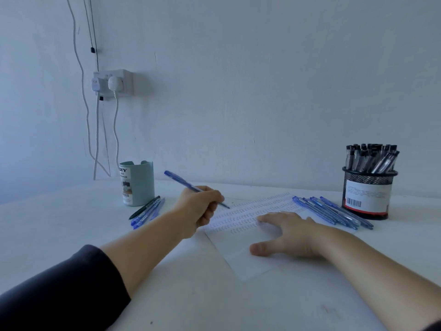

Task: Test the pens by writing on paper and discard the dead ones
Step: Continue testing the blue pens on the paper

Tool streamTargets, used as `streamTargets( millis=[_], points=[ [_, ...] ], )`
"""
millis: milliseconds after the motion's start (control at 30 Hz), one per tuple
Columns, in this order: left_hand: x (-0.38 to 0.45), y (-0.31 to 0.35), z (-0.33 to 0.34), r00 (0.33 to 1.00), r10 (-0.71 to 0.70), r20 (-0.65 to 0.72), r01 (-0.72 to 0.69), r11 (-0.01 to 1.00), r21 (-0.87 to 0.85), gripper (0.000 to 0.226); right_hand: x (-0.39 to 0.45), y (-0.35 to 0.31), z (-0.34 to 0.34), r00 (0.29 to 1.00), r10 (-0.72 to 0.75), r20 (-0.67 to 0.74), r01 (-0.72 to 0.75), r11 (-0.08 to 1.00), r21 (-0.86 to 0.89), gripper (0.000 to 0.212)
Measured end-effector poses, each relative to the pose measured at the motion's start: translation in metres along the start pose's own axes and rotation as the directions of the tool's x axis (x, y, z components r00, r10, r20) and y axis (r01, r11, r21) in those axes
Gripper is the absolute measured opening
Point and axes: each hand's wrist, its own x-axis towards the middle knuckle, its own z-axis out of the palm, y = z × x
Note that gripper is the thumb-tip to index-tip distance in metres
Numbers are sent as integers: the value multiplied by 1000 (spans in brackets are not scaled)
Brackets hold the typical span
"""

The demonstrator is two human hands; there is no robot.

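left hand [200, 206] grips 1 blue pen [191, 186] | 1 paper [248, 235] | 2 cups [138, 182]

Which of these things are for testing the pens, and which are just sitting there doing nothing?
For the job:
- blue pen gripped by the left hand
- paper pressed flat by the right hand
- blue pens beside the mesh cup
- mesh cup of pens
- pens by the green holder

Just there:
- wall socket and its cables
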Motion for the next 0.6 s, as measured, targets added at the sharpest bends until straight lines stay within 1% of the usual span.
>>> streamTargets(
  millis=[67, 233, 367, 433, 600],
  points=[
    [-3, -3, 6, 1000, 9, -9, -9, 998, 57, 20, 0, 1, 0, 1000, -15, -5, 15, 1000, 1, 81],
    [-7, -7, 16, 996, 87, -28, -77, 967, 242, 8, 2, -4, 1, 996, -83, -13, 84, 995, 48, 68],
    [-6, -13, 18, 987, 148, -61, -113, 914, 390, 13, 5, -6, 3, 993, -116, -8, 117, 988, 100, 56],
    [-7, -14, 19, 982, 172, -72, -125, 895, 428, 13, 6, -6, 5, 993, -116, 0, 115, 986, 121, 54],
    [-6, -16, 19, 979, 194, -64, -147, 885, 441, 14, 5, -5, 4, 994, -109, 13, 107, 988, 107, 52]
  ],
)
